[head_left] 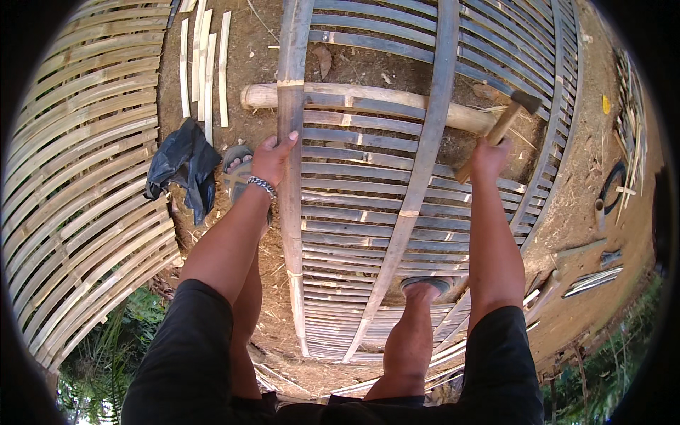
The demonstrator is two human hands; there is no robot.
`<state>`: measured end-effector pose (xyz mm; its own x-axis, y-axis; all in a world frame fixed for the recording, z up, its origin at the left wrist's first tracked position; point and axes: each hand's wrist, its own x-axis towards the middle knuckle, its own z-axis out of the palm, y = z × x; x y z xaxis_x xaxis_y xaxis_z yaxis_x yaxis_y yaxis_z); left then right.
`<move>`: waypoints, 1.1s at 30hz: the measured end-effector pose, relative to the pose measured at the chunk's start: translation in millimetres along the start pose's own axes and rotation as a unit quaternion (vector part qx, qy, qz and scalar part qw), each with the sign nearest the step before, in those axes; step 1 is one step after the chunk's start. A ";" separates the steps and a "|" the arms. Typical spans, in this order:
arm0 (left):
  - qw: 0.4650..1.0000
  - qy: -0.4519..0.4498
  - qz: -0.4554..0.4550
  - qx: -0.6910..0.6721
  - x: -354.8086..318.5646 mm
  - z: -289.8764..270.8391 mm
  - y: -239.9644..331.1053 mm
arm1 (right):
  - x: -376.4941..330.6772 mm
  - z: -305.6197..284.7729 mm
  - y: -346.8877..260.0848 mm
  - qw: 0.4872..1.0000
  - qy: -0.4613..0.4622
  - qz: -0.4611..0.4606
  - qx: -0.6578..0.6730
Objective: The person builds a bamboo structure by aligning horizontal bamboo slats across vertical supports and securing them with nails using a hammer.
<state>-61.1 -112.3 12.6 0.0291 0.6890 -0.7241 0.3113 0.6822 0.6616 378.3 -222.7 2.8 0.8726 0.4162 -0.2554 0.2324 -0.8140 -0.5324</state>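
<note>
My right hand (490,157) is closed round the wooden handle of a hammer (504,122). Its dark metal head points up and to the right, above the slats of a bamboo panel (361,170). At the panel's left side, my left hand (270,161) grips the long bamboo rail (291,191), thumb on top; its other fingers are mostly hidden. Thin grey-brown slats run crosswise between this rail, a middle rail (418,180) and one at the right. A thick bamboo pole (368,99) lies crosswise beneath the panel. My right foot rests among the nearer slats.
A second, paler slatted bamboo panel (92,170) fills the left side. Beside it lie a crumpled black plastic bag (185,166) and several loose bamboo strips (205,71). More strips (630,120) and a dark ring-shaped thing (613,185) are on the dirt at right.
</note>
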 end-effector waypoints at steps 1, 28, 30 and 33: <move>1.000 0.010 -0.005 0.011 -1.8 1.8 2.0 | -1.7 0.1 -1.4 0.999 -0.008 -0.017 -0.029; 0.984 0.092 -0.070 -0.133 71.1 -13.7 55.8 | 53.7 18.9 -33.4 0.997 -0.035 -0.011 -0.064; 0.975 0.077 -0.059 -0.198 73.8 -6.6 66.8 | 52.4 17.7 -35.4 0.997 -0.042 -0.008 -0.068; 0.976 0.045 -0.046 -0.209 76.1 -1.5 70.1 | 53.4 17.8 -30.9 0.996 -0.035 -0.014 -0.076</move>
<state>-38.4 -11.7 4.2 -0.0700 0.6260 -0.7767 -0.1056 0.7696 0.6298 410.1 -168.1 -8.8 0.8337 0.4629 -0.3012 0.3236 -0.8514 -0.4128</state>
